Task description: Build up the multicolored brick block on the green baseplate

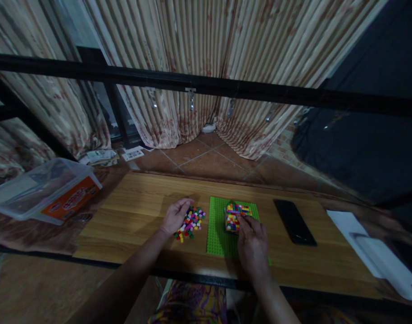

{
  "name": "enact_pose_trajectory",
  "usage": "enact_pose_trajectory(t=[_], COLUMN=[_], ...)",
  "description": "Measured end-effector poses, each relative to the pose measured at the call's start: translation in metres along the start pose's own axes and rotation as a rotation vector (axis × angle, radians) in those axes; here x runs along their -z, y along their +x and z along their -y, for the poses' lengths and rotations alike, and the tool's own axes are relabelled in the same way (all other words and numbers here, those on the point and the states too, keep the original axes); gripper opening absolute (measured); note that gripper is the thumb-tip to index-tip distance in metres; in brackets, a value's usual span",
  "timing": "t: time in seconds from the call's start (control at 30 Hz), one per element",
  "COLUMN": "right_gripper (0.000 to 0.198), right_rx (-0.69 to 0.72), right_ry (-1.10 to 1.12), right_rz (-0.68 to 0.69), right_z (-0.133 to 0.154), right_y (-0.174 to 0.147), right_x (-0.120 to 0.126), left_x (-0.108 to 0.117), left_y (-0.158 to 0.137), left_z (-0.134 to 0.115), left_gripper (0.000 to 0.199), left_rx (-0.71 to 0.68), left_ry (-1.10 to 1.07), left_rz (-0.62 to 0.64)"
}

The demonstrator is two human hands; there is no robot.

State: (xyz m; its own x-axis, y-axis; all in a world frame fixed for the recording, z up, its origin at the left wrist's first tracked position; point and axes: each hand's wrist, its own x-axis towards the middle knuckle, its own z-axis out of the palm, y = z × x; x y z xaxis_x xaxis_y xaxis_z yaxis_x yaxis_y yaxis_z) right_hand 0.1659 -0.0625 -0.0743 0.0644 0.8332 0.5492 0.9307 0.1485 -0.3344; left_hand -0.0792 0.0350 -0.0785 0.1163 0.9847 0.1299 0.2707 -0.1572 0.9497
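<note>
A green studded baseplate [215,229] lies on the wooden table. On it stands a low block built of many small multicoloured toy bricks [233,210]. My right hand [254,236] reaches over the plate's right side, fingers drawn together, tips touching the top of the built block. Whatever those fingertips may pinch is too small to make out. Left of the plate is a loose pile of small coloured bricks [193,219]. Beside that pile rests my left hand [174,217], its fingers curled and thumb against them. Anything inside it is hidden.
A black phone [295,222] lies right of the baseplate. White flat objects [354,243] are at the table's right end. A clear plastic bin [47,189] with an orange label stands at the left. A black metal bar [206,83] crosses beyond the table, before striped curtains [192,40].
</note>
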Motion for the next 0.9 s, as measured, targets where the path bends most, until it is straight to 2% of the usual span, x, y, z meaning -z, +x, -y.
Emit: enact_pose_trajectory(t=[0.17, 0.3, 0.33, 0.47, 0.57, 0.73, 0.9], right_gripper=[0.036, 0.030, 0.028, 0.022, 0.020, 0.016, 0.013], right_rx=[-0.069, -0.074, -0.058, 0.006, 0.004, -0.048, -0.042], right_ry=[0.018, 0.039, 0.059, 0.195, 0.217, 0.173, 0.161], right_rz=[-0.077, -0.110, -0.100, 0.106, 0.194, 0.240, 0.230], right_z=[0.015, 0.045, 0.055, 0.092, 0.107, 0.112, 0.114], right_y=[0.000, -0.006, -0.009, -0.022, -0.029, -0.026, -0.023], right_x=[0.001, 0.000, -0.002, -0.018, -0.031, -0.039, -0.043], left_x=[0.001, 0.001, 0.000, 0.000, 0.000, 0.001, 0.001], left_y=[0.000, 0.001, 0.001, 0.001, 0.001, 0.001, 0.002], left_z=[0.001, 0.003, 0.003, 0.002, 0.001, 0.002, 0.003], left_gripper=[0.036, 0.035, 0.035, 0.035, 0.035, 0.035, 0.035], left_rx=[-0.011, -0.007, -0.005, -0.013, -0.024, -0.018, -0.018], left_ry=[0.014, 0.022, 0.021, 0.014, 0.020, 0.019, 0.019], left_rz=[0.026, 0.023, 0.022, 0.020, 0.023, 0.039, 0.032])
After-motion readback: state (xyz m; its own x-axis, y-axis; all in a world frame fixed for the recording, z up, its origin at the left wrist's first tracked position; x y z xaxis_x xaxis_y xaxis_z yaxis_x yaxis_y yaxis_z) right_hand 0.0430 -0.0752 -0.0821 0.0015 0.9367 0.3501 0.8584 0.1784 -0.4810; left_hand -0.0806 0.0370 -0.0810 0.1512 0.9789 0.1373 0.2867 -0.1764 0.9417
